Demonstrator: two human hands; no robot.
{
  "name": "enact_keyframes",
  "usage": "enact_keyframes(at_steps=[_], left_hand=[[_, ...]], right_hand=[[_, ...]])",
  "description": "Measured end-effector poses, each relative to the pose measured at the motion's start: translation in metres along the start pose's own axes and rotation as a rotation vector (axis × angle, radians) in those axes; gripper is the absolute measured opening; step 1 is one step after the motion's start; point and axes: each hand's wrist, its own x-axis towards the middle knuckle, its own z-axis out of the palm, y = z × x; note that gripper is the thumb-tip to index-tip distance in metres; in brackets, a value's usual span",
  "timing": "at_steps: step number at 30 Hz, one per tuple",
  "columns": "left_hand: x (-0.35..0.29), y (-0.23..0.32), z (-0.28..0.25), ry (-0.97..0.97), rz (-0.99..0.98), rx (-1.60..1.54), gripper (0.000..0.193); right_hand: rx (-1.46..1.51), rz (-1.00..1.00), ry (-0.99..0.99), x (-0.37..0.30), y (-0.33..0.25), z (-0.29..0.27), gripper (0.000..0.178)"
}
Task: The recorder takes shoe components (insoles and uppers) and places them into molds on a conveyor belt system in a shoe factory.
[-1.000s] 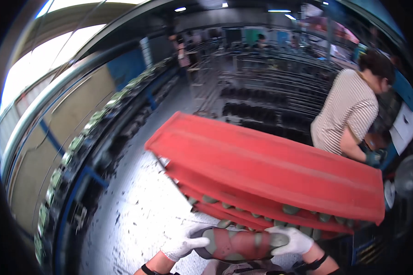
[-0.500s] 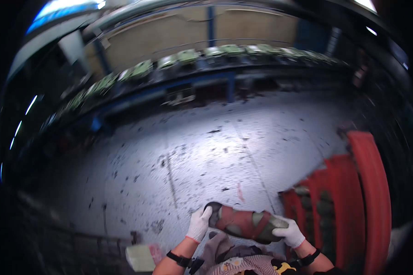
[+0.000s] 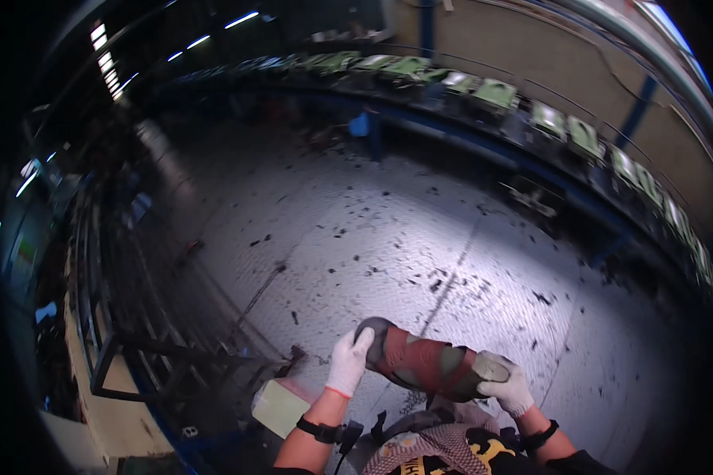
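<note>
A dark green shoe last (image 3: 451, 362) with brown sandal straps (image 3: 410, 353) wrapped over it lies across in front of my body, its rounded dark end at the left and slightly higher. My left hand (image 3: 347, 362), in a white glove with an orange cuff edge, grips the dark end, thumb on top. At the other end, my right hand (image 3: 509, 385), gloved in white too, closes round the last beside a pale greenish flat part. Its fingers beneath are partly hidden. Both forearms wear black wrist bands.
A black metal rack (image 3: 174, 355) stands at the left, near a pale green box or pad (image 3: 280, 407). Dark scraps litter the grey floor (image 3: 372, 261). Along the far side runs a blue-framed line (image 3: 483, 138) carrying several green and white pieces (image 3: 495, 93).
My view has swung to the left: the red rack on the right has left the picture and the black rack shows more fully. Both hands keep hold of the strapped last.
</note>
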Motion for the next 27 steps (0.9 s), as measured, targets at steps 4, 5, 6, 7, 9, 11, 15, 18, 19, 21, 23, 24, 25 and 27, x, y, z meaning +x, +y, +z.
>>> enact_keyframes(at_steps=[4,5,6,7,9,11,15,18,19,21,23,24,25,27], left_hand=[[0.072,0.038,-0.045,0.163,-0.085,-0.442,0.042],[0.089,0.048,-0.056,0.214,-0.058,-0.468,0.042],[0.107,0.049,-0.069,0.316,-0.081,-0.597,0.042],[0.128,0.055,-0.084,0.403,-0.109,-0.727,0.043],[0.171,0.057,-0.118,0.478,-0.058,-0.742,0.043],[0.22,0.05,-0.158,0.632,0.011,-0.501,0.042],[0.336,0.097,-0.235,0.697,0.017,-0.444,0.042],[0.431,0.138,-0.3,0.756,-0.121,-0.528,0.046],[0.459,0.155,-0.323,0.762,-0.118,-0.516,0.046],[0.524,0.191,-0.375,0.946,-0.047,-0.297,0.051],[0.585,0.223,-0.441,1.128,0.0,-0.064,0.059],[0.614,0.246,-0.468,1.208,0.101,-0.212,0.059],[0.638,0.23,-0.52,1.242,0.34,-0.183,0.06],[0.692,0.253,-0.581,1.377,0.318,-0.397,0.059]], right_hand=[[-0.194,-0.058,-0.309,0.155,-0.068,0.072,0.071],[-0.334,-0.072,-0.378,0.187,-0.096,0.097,0.07],[-0.493,-0.13,-0.483,0.226,-0.109,0.116,0.069],[-0.748,-0.196,-0.624,0.262,-0.129,0.139,0.072],[-0.774,-0.217,-0.883,0.339,-0.138,0.187,0.08],[-0.852,-0.213,-1.037,0.399,-0.145,0.24,0.092],[-0.936,-0.162,-1.041,0.504,-0.176,0.341,0.098],[-1.079,-0.211,-1.003,0.595,-0.223,0.401,0.102],[-1.138,-0.21,-0.99,0.625,-0.236,0.422,0.102],[-1.159,-0.221,-0.989,0.687,-0.266,0.46,0.1],[-1.232,-0.218,-0.969,0.759,-0.292,0.482,0.096],[-1.18,-0.16,-0.937,0.803,-0.301,0.495,0.094],[-1.125,-0.095,-0.927,0.836,-0.31,0.504,0.091],[-0.838,0.006,-0.824,0.932,-0.295,0.517,0.084]])
